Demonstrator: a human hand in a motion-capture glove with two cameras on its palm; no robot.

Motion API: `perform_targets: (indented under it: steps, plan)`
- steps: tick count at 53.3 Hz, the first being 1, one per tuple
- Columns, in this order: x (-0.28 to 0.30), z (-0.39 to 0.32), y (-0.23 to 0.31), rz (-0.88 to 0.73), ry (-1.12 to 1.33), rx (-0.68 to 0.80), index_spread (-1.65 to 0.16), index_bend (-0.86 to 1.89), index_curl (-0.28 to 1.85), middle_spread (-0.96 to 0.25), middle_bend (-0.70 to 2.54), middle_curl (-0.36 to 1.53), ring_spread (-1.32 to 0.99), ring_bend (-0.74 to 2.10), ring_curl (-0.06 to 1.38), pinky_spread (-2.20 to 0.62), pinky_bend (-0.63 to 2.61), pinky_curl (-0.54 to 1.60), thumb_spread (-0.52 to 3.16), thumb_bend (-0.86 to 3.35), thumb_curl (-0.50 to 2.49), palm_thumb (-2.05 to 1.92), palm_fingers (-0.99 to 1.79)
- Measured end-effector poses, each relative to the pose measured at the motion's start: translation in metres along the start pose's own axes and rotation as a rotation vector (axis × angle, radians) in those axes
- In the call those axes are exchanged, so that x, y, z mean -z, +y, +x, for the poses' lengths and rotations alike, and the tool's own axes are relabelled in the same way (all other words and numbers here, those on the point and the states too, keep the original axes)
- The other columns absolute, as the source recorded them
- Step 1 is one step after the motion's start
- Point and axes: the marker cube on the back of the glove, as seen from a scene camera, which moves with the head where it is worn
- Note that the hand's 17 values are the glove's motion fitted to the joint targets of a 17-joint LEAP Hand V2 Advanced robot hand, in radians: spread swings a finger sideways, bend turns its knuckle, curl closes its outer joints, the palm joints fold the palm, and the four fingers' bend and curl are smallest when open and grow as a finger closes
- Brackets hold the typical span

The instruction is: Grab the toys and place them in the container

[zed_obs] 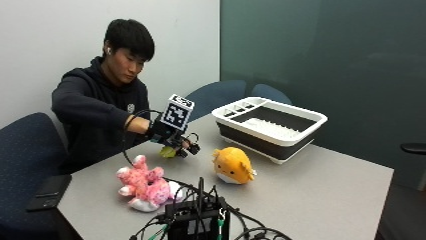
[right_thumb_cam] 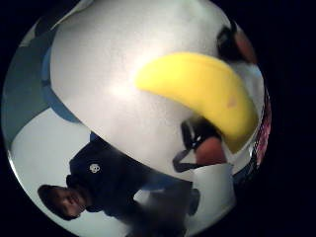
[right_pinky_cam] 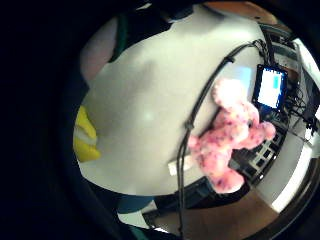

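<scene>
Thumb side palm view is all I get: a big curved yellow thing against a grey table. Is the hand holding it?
Observer: Yes. In the outside view the gloved right hand grips the yellow toy over the table.
Operator: Are there other toys?
Observer: A pink plush lies on the table near that hand.
Operator: Only that one?
Observer: An orange plush sits on the table in front of the white-rimmed container.

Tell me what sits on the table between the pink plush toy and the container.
In the outside view, the orange plush toy lies on the table between the pink plush toy and the container.
</scene>
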Motion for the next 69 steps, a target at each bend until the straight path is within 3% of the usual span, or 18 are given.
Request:
perform_targets:
  steps: [6,17,33,38,42,46,49,51,53,54,63,69]
  plan:
    - [0.006,0.001,0.000,0.059,-0.049,0.011,-0.24,1.05,0.58,-0.02,0.19,0.12,0.00,0.12,0.09,0.05,0.58,0.32,1.30,0.11,0.46,0.66,0.06]
    - [0.049,0.006,0.007,0.174,-0.190,0.011,-0.21,1.17,0.67,-0.11,0.38,0.24,-0.06,0.15,0.08,0.04,0.53,0.31,1.22,0.11,0.54,0.72,0.16]
    - [0.232,0.039,0.000,0.581,-0.456,-0.026,-0.15,1.19,0.74,-0.23,0.66,0.37,-0.16,0.19,0.09,0.04,0.46,0.30,1.14,0.06,0.64,0.72,0.24]
    - [0.269,0.000,-0.021,0.707,-0.453,-0.001,-0.15,1.17,0.75,-0.26,0.67,0.39,-0.20,0.23,0.11,0.03,0.47,0.31,1.12,0.06,0.67,0.72,0.26]
    - [0.293,-0.019,-0.056,0.775,-0.460,-0.063,-0.15,1.15,0.75,-0.27,0.66,0.40,-0.22,0.27,0.13,0.02,0.48,0.31,1.11,0.04,0.69,0.70,0.27]
    - [0.307,-0.004,-0.097,0.742,-0.544,-0.155,-0.16,1.08,0.75,-0.27,0.65,0.41,-0.24,0.33,0.15,0.02,0.50,0.33,1.12,0.02,0.70,0.68,0.25]
    - [0.296,-0.030,-0.124,0.621,-0.506,-0.161,-0.17,0.98,0.74,-0.25,0.61,0.41,-0.24,0.37,0.17,0.02,0.55,0.34,1.21,0.03,0.67,0.68,0.19]
    - [0.282,-0.063,-0.137,0.534,-0.439,-0.114,-0.17,0.73,0.68,-0.16,0.38,0.35,-0.18,0.37,0.20,0.03,0.75,0.41,1.23,-0.08,0.59,0.48,-0.16]
    - [0.273,-0.082,-0.143,0.491,-0.389,-0.078,-0.17,0.62,0.67,-0.13,0.31,0.34,-0.15,0.37,0.19,0.03,0.80,0.41,1.25,-0.07,0.55,0.42,-0.19]
    - [0.270,-0.087,-0.145,0.486,-0.375,-0.067,-0.18,0.43,0.60,-0.09,0.26,0.32,-0.13,0.36,0.19,0.03,0.86,0.42,1.21,-0.11,0.53,0.33,-0.33]
    - [0.263,-0.037,-0.123,0.537,-0.451,-0.131,-0.21,0.18,0.46,0.00,0.12,0.27,-0.05,0.26,0.18,0.05,0.84,0.41,1.20,-0.04,0.45,0.21,-0.20]
    - [0.251,0.031,-0.077,0.553,-0.456,-0.330,-0.24,0.21,0.46,0.01,0.12,0.25,-0.03,0.22,0.19,0.05,0.78,0.39,1.22,-0.02,0.42,0.19,-0.12]
